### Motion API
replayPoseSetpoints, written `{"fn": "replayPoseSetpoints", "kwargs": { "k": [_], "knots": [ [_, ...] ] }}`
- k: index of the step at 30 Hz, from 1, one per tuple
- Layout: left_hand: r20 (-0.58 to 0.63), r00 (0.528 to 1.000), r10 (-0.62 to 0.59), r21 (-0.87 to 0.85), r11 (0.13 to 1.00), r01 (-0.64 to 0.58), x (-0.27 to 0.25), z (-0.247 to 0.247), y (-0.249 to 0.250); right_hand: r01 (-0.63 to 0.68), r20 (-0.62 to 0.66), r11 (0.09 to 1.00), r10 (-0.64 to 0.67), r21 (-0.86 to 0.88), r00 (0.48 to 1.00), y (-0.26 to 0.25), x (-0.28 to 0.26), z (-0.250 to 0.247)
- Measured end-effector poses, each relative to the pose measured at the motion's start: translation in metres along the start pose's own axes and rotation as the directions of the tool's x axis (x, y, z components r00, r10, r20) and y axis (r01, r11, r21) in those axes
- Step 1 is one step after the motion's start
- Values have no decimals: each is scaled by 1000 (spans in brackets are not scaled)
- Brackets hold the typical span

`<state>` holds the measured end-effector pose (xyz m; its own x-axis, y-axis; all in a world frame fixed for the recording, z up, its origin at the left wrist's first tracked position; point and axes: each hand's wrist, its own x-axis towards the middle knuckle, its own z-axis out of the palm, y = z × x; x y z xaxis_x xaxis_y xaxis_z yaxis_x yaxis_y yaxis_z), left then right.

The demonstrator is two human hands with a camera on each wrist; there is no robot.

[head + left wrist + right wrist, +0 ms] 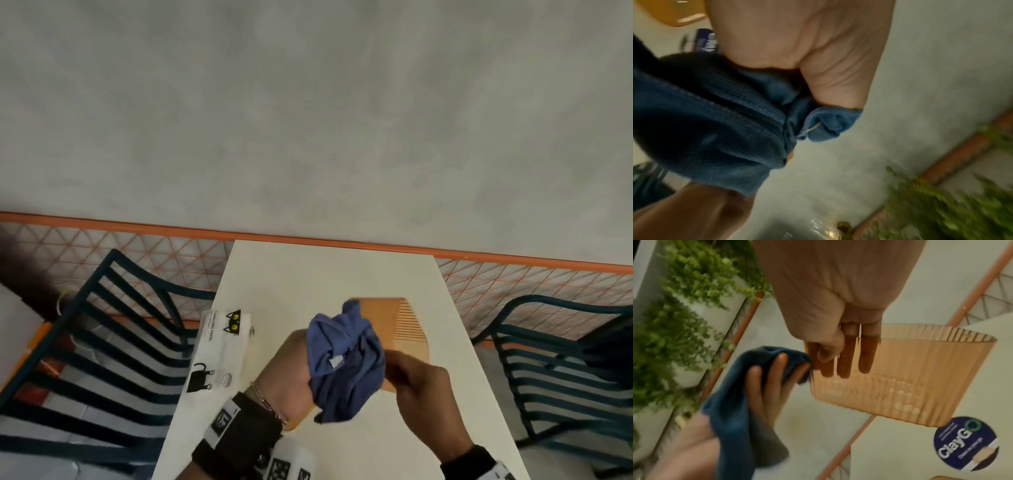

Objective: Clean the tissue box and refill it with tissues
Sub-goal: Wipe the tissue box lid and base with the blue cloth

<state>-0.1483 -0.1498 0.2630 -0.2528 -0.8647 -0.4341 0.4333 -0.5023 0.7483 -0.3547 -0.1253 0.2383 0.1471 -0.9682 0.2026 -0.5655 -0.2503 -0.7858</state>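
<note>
Orange translucent plastic tissue box [920, 374], ribbed walls with a slatted end, held up above the white desk [308, 274]; nothing seen inside it, right hand's fingers [844, 356] show through the wall in the right wrist view. Right hand [424, 390] grips the box's edge, fingers inside and thumb outside. Left hand [291, 373] clutches a bunched blue microfiber cloth [346, 363] with stitched hem and a small white tag, fingers curled round it; the cloth sits against the box's near end, likely touching, though blur makes contact hard to confirm. Soft pack of tissues [219, 349] lies flat on the desk's left edge, well apart from the box: white wrapper, black cat drawings with yellow eyes, print reading "PAPER" with a first word too small to read. Round dark-blue sticker [966, 443] on the desk reads "ClayGO". Dark slatted metal chairs [113, 342] flank the desk on both sides; orange triangle-mesh rail [513, 284] runs behind it. Leafy green plants in white planters [684, 308] show in the wrist views.
</note>
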Motion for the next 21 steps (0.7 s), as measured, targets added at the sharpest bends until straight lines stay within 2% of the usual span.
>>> {"fn": "replayPoseSetpoints", "kwargs": {
  "k": [2, 3, 4, 6, 7, 9, 11, 13, 14, 15, 17, 19, 21],
  "knots": [
    [78, 994, 72, 7, 997, -73, 5, -2, 16, 57, 82, 993, -49, -108, 995, 4, -8, 5],
    [65, 992, 113, 0, 994, -113, 5, -1, 26, 53, 113, 993, -40, -109, 993, 5, -11, 8],
    [9, 981, 192, 90, 977, -192, 5, -2, 31, 29, 131, 996, -18, -88, 991, 6, -14, 11],
    [-57, 933, 356, 248, 910, -332, 6, -10, 31, -16, 142, 999, 23, -49, 990, 6, -15, 12],
    [-43, 910, 413, 292, 876, -384, 4, -14, 28, -16, 146, 999, 22, -45, 989, 6, -15, 11],
    [48, 865, 499, 420, 776, -471, 3, -24, 15, 12, 183, 998, -2, -58, 983, 4, -14, 11],
    [184, 826, 533, 578, 621, -529, 2, -30, -3, 25, 219, 999, -14, -47, 976, 1, -14, 12],
    [264, 775, 575, 684, 454, -570, 5, -39, -19, 11, 273, 999, 0, -38, 962, -2, -14, 12],
    [243, 767, 594, 725, 414, -551, 7, -47, -26, 5, 299, 999, 8, -43, 954, -1, -15, 11],
    [170, 774, 610, 746, 434, -506, 9, -54, -29, -1, 324, 999, 18, -53, 946, 0, -16, 10],
    [-86, 815, 573, 760, 567, -318, 6, -77, -36, -21, 391, 998, 46, -67, 919, 4, -19, 8],
    [-307, 849, 429, 726, 683, -82, -3, -114, -50, -44, 448, 997, 64, -56, 892, 8, -19, 5],
    [-449, 840, 304, 684, 722, 105, -18, -155, -69, -38, 483, 997, 70, -74, 873, 13, -17, 7]
  ]
}}
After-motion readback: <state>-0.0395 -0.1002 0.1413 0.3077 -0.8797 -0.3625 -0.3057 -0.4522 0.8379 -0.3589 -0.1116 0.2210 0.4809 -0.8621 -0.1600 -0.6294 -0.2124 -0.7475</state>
